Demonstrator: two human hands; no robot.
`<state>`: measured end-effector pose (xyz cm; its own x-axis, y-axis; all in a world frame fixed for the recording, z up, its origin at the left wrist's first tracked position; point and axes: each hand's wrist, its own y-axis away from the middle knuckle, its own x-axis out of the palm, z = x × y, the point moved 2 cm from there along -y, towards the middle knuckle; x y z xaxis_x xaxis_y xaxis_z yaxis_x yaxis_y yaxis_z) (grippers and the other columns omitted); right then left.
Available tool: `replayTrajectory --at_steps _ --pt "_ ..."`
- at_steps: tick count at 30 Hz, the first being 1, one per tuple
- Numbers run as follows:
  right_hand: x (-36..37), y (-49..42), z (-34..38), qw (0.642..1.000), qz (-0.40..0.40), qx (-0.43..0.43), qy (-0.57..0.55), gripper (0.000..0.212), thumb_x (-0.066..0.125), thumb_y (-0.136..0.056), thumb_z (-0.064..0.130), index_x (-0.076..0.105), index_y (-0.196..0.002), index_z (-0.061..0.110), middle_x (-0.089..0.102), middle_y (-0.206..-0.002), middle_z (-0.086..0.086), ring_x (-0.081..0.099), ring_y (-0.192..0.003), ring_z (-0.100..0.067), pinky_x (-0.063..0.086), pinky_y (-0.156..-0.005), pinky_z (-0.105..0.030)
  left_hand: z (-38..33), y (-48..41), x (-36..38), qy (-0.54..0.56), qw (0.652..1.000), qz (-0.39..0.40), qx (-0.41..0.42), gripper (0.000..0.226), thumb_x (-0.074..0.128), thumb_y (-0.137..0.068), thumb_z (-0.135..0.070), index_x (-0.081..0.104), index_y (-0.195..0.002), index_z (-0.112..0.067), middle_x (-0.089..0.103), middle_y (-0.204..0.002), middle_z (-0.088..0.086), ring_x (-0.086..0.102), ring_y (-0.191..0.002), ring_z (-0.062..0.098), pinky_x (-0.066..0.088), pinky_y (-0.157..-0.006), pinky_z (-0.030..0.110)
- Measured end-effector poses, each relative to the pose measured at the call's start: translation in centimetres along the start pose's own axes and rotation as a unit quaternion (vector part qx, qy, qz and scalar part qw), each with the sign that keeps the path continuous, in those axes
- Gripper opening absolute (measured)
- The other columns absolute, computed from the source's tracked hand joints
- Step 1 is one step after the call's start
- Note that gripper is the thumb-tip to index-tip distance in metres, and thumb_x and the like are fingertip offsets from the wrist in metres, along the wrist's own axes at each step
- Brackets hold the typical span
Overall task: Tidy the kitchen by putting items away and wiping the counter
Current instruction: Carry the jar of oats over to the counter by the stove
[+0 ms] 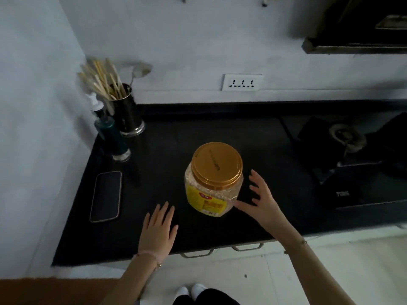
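**Inspector:** State of the fingers?

**Assistant:** Right hand (259, 201) spread, grasping nothing, thumb at or just off the jar (212, 179) wall (contact unclear). Left hand (158, 230) flat and released, over the counter (198, 128).

**Inspector:** Jar's position?

**Assistant:** Upright mid-counter, gold lid (217, 164) on, long axis vertical. It lies left of the right hand, forward-right of the left. Right hand nearer; a two-handed side grasp looks likely. Phone (106, 196) well apart, at left.
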<state>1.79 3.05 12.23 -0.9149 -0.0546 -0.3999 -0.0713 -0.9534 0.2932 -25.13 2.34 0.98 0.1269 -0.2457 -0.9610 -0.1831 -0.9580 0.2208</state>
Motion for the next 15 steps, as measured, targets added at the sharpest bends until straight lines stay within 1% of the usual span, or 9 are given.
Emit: replayTrajectory --at_steps 2,4,5,6,8,12,13,15 --pt "1.1 -0.7 0.7 1.0 0.005 -0.028 -0.006 0.109 0.082 -0.065 0.036 0.01 -0.147 0.035 0.018 -0.153 0.009 0.024 -0.139 -0.014 0.03 -0.113 -0.043 0.3 0.2 -0.1 -0.004 1.0 -0.011 0.005 0.056 0.024 -0.087 -0.046 0.054 -0.125 -0.019 0.056 -0.133 0.004 0.054 -0.122 0.025 0.048 -0.095 0.044" --pt "2.2 -1.4 1.5 0.998 0.022 -0.058 -0.012 0.11 0.085 -0.06 0.033 0.012 -0.143 0.039 0.021 -0.146 0.012 0.024 -0.138 -0.012 0.031 -0.109 -0.035 0.5 0.1 -0.4 -0.003 1.0 -0.018 0.013 0.062 0.008 -0.093 -0.048 0.054 -0.124 -0.021 0.058 -0.131 0.002 0.056 -0.12 0.024 0.049 -0.093 0.042" --pt "2.6 -1.6 1.9 0.997 0.028 -0.065 -0.014 0.113 0.087 -0.056 0.032 0.012 -0.139 0.042 0.021 -0.143 0.013 0.025 -0.136 -0.012 0.032 -0.107 -0.033 0.7 0.0 -0.4 -0.005 1.0 -0.017 0.013 0.067 0.001 -0.093 -0.049 0.054 -0.124 -0.022 0.059 -0.131 0.001 0.057 -0.119 0.023 0.05 -0.092 0.041" --pt "2.9 -1.9 2.1 0.997 0.03 -0.067 -0.018 0.116 0.088 -0.051 0.034 0.011 -0.137 0.044 0.021 -0.142 0.012 0.026 -0.136 -0.012 0.034 -0.107 -0.034 0.8 0.0 -0.5 -0.004 1.0 -0.012 0.011 0.071 -0.003 -0.092 -0.048 0.054 -0.124 -0.022 0.059 -0.13 0.0 0.057 -0.119 0.022 0.05 -0.092 0.04" --pt "3.2 -2.3 2.0 0.997 0.027 -0.071 -0.024 0.119 0.086 -0.043 0.04 0.01 -0.135 0.045 0.021 -0.141 0.009 0.028 -0.135 -0.013 0.037 -0.108 -0.037 1.1 -0.1 -0.4 -0.002 1.0 -0.002 0.013 0.072 -0.005 -0.092 -0.048 0.054 -0.123 -0.023 0.06 -0.129 -0.001 0.058 -0.118 0.021 0.051 -0.091 0.039" --pt "3.3 -2.6 1.6 0.996 0.024 -0.09 0.0 0.125 0.086 -0.042 0.043 0.011 -0.142 0.036 0.024 -0.141 0.007 0.031 -0.135 -0.013 0.037 -0.11 -0.042 1.4 -0.1 -0.3 0.005 1.0 0.005 0.023 0.07 -0.005 -0.092 -0.046 0.053 -0.124 -0.024 0.058 -0.131 -0.001 0.057 -0.119 0.02 0.05 -0.093 0.038" --pt "3.3 -2.6 1.6 0.995 0.016 -0.093 0.004 0.124 0.086 -0.042 0.042 0.012 -0.142 0.034 0.026 -0.141 0.007 0.032 -0.134 -0.012 0.038 -0.109 -0.042 1.5 -0.1 -0.3 0.005 1.0 0.008 0.025 0.07 -0.005 -0.092 -0.046 0.053 -0.125 -0.024 0.058 -0.131 -0.001 0.056 -0.12 0.02 0.05 -0.093 0.038" --pt "3.6 -2.6 1.6 0.994 -0.005 -0.106 0.006 0.118 0.087 -0.044 0.042 0.018 -0.139 0.035 0.03 -0.138 0.008 0.036 -0.131 -0.009 0.04 -0.108 -0.041 1.5 -0.2 -0.3 0.009 1.0 0.014 0.025 0.07 -0.004 -0.092 -0.046 0.053 -0.125 -0.024 0.057 -0.132 -0.001 0.056 -0.12 0.02 0.05 -0.094 0.038"
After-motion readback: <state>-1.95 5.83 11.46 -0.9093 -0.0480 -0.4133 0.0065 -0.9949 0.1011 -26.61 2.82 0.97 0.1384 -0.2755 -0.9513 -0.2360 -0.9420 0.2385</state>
